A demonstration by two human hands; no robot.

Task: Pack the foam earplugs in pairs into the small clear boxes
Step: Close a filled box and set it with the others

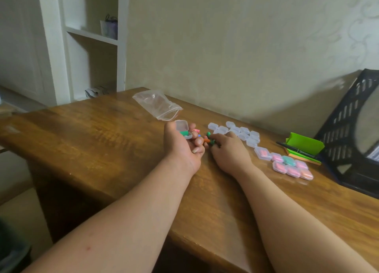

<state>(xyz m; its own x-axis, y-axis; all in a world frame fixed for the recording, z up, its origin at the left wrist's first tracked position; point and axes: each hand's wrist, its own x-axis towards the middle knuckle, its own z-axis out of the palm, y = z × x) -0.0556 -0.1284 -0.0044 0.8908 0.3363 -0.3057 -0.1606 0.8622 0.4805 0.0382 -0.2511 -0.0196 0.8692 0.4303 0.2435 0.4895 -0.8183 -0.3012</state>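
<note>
Left hand (182,145): palm up, grips an open clear box (183,129) with one green earplug (184,133) inside.
Right hand (228,151): palm down, fingertips on loose earplugs (209,138) between both hands; grip unclear.
Empty boxes (239,131): clustered just beyond the right hand.
Filled boxes (291,167): right of the right hand, closed.
Zip bag (158,104): beyond the left hand, on the table (102,133).

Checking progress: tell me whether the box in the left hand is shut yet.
No, the box in the left hand stands open, lid up, a green earplug inside.
</note>
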